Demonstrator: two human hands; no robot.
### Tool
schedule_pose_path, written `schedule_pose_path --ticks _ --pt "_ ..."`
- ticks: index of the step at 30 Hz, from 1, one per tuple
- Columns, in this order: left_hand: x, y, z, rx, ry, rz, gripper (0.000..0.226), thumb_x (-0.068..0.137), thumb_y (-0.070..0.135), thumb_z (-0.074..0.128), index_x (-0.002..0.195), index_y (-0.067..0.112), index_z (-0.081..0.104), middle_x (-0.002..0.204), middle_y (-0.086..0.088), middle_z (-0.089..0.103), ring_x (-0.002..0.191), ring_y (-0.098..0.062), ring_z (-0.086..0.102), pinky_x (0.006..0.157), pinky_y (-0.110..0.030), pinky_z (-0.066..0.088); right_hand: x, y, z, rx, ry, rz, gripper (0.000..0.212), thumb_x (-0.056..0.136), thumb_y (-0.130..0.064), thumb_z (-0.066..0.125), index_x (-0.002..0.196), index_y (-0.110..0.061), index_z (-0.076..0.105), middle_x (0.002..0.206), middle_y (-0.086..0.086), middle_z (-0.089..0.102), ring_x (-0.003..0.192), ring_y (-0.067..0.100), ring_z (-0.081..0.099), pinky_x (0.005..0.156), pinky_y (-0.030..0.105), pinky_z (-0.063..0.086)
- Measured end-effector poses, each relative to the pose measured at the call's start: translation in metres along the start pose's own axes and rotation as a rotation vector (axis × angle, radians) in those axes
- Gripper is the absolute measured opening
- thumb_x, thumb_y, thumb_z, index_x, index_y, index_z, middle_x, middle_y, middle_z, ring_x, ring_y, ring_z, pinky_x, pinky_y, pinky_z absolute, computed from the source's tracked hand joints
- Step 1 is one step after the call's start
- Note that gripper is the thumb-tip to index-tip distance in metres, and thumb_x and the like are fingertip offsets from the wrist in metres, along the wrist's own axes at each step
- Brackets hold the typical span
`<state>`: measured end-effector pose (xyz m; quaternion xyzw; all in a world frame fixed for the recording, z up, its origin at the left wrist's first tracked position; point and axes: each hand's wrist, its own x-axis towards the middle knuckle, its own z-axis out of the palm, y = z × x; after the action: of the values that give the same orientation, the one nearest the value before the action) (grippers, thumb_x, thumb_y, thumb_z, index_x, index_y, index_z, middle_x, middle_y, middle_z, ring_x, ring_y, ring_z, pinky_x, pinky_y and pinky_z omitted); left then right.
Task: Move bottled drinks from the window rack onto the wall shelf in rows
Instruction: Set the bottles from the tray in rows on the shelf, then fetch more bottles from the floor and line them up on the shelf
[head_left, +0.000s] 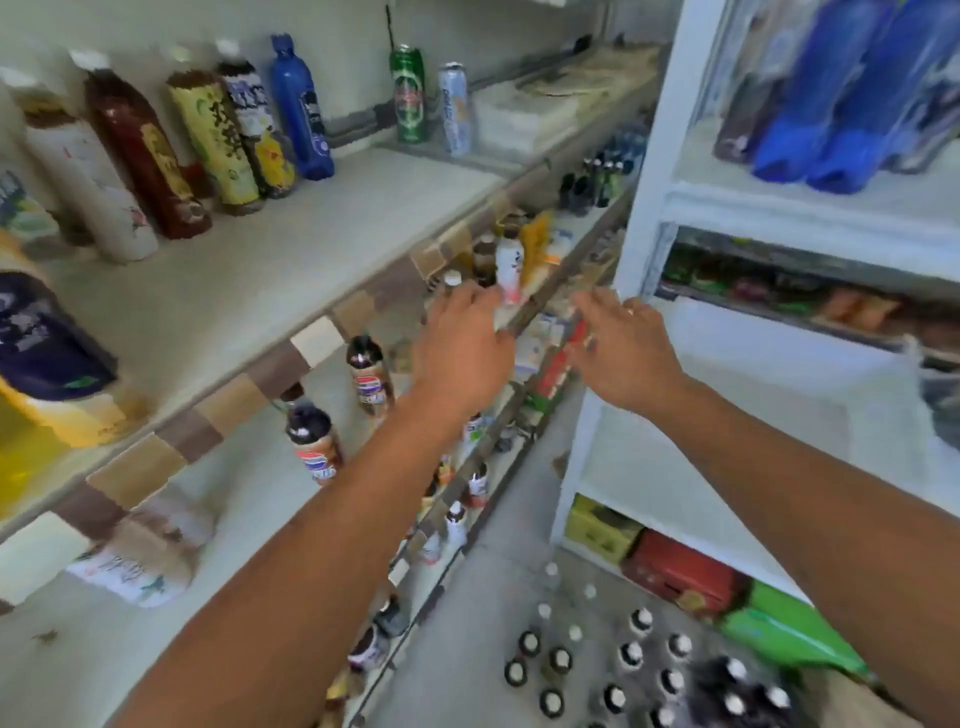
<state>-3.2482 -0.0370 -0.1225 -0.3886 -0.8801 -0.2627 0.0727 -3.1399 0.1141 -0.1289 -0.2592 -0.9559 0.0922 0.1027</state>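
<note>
Apparently mid-transfer: both arms are stretching out over the gap between the wall shelf (311, 234) on the left and the white window rack (670, 130) on the right.

- The left hand (462, 348) is hovering at the front lip of the shelf's middle tier, fingertips meeting the lower end of a white bottle (508, 265) with a pink band. Blur is hiding the grip, so I cannot tell whether it is pinching that bottle or only touching it.
- The right hand (623, 348) is hanging just beside the rack's post, fingers spread and loose, carrying nothing.
- The blue bottles (841, 104) are standing on the rack's top level, waiting to be moved.
- A row of tall bottles (208, 135) is already lining the back of the shelf's top tier, with bare board in front of it. Two brown cola-type bottles (366, 376) are sitting on the tier below.
- Dark capped bottles (628, 654) are clustering on the floor by the rack's foot.

Judgement: the step in hand is looking like a placement or straightening on the middle tier, with the free hand ready to go to the rack. The next move is calling for a firm grip round a bottle's body on the rack, a lift clear of its neighbours, and a set-down upright in line with the existing row. Bottles are crowding the tier edge, so a sweeping forearm risks tipping them.
</note>
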Motion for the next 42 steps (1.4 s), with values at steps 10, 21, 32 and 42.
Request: schedule_pose_path --ticks 10,21,32,42 --pt "-0.012 0.009 0.115 0.172 -0.396 0.225 0.034 0.096 0.026 0.049 0.126 0.013 0.058 0.126 -0.016 0.053 0.116 -0.041 0.052 0.091 -0.05 0.049 -0.099 0.048 0.069 -0.064 -0.194 0.429 0.061 0.099 -0.037 0.047 0.155 -0.018 0.031 0.156 0.009 0.037 0.139 0.037 0.036 0.114 0.046 0.029" --pt "-0.108 0.042 0.235 0.218 -0.731 0.253 0.034 0.096 0.027 0.049 0.124 0.012 0.062 0.127 -0.016 0.06 0.115 -0.038 0.056 0.094 -0.041 0.05 -0.226 0.127 0.141 0.062 -0.387 0.675 0.045 0.102 -0.029 0.038 0.145 -0.014 0.044 0.141 0.014 0.053 0.13 0.038 0.049 0.106 0.044 0.036" --pt "-0.192 0.045 0.353 0.304 -0.915 0.078 0.036 0.097 0.027 0.045 0.13 0.021 0.059 0.129 -0.009 0.061 0.118 -0.033 0.056 0.092 -0.041 0.047 -0.294 0.213 0.259 0.313 -0.547 0.74 0.035 0.097 -0.026 0.047 0.13 -0.015 0.048 0.129 0.011 0.059 0.117 0.035 0.059 0.078 0.035 0.044" --pt "-0.17 -0.103 0.504 0.227 -1.048 0.025 0.038 0.098 0.028 0.046 0.135 0.021 0.053 0.13 -0.008 0.061 0.12 -0.031 0.055 0.092 -0.041 0.046 -0.231 0.203 0.443 0.558 -0.615 0.988 0.057 0.1 -0.028 0.048 0.154 -0.025 0.03 0.136 0.011 0.058 0.11 0.031 0.062 0.091 0.04 0.052"
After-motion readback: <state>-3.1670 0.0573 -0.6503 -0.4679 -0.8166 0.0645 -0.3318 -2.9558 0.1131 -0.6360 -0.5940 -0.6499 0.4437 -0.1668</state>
